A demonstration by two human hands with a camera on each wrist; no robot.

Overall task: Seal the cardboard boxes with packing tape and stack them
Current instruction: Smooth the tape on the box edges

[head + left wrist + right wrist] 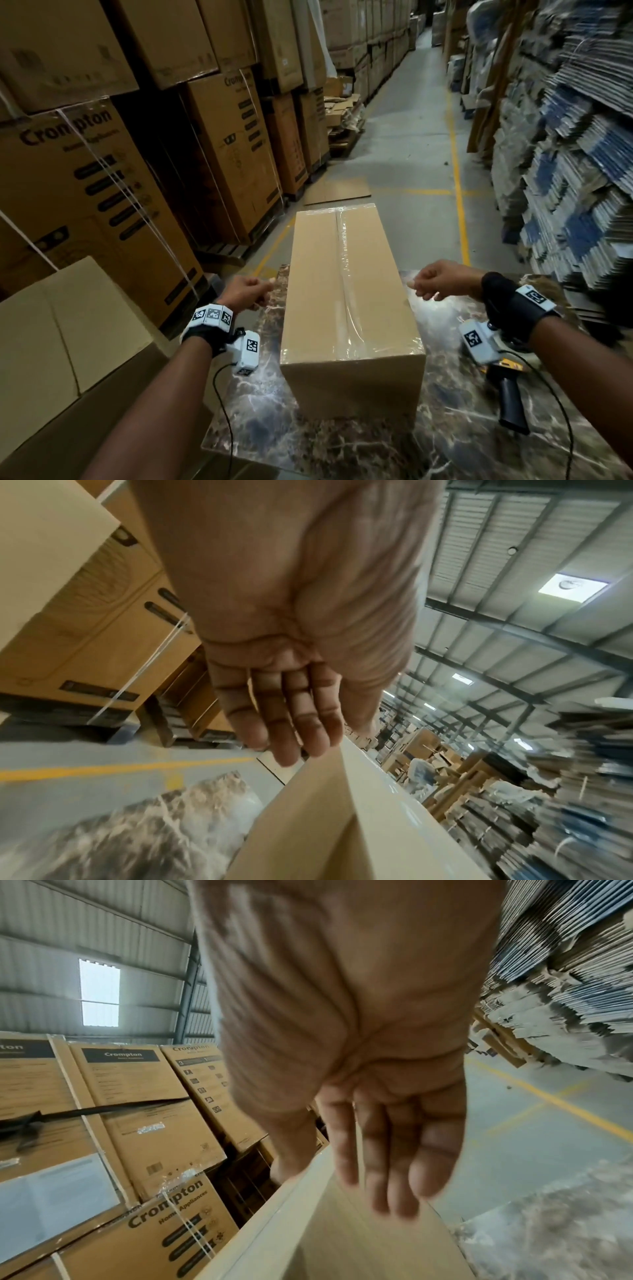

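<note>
— See the plain carton (44, 329) down at the left, below the strapped Crompton boxes (85, 192)? That looks like where this one goes once it's lifted.

— Could be. Now the left hand (245, 291): it sits just beside the long side of the taped cardboard box (346, 291). From above the fingers look curled, but the wrist view shows the fingers (291, 723) fairly straight, reaching toward the top edge of that side wall. It has hold of nothing.

— And the box itself stands lengthwise in the middle of the marble-patterned table (445, 394), with clear packing tape (344, 274) running down the centre seam and along the near edge. Sealed on top, I'd say.

— How will it carry, do you reckon?

— Stiff corrugated walls, square corners, so it should hold its shape. The tape is glossy and would be slick, so palms belong on the bare cardboard sides, low down, one each side near the middle of the length. Weight I can't judge; it's long, so it may tip end to end.

— The right hand (435, 279) mirrors the left, near the opposite side, fingers loosely extended, nothing in its grasp. Whether it touches the cardboard is blurred.

— And the tape dispenser (507, 394) lies on the table at the right, under that forearm, well clear of the box.
</note>
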